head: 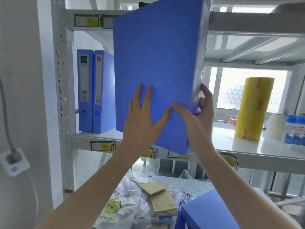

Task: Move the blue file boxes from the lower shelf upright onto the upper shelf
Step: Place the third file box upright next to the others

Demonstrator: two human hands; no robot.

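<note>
At twelve o'clock, big blue plastic file box (156, 63) hovers before the white metal upper shelf (247, 148), left grip (142, 123) flat against it, right grip (199, 119) clasping its spine. Two upright blue file boxes (95, 91) stand shelved at nine o'clock; another blue box (208, 212) waits below at five o'clock.

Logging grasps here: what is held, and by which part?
A blue file box: the right hand has its grip round the lower right edge; the left hand presses flat on its broad face.

I see a tall yellow tape stack (254, 109); just right of it sit pale tape rolls (275, 126) and blue-capped bottles (295, 129). Well below-left of it, brown notebooks (162, 202) lie among crumpled plastic bags (125, 200).
</note>
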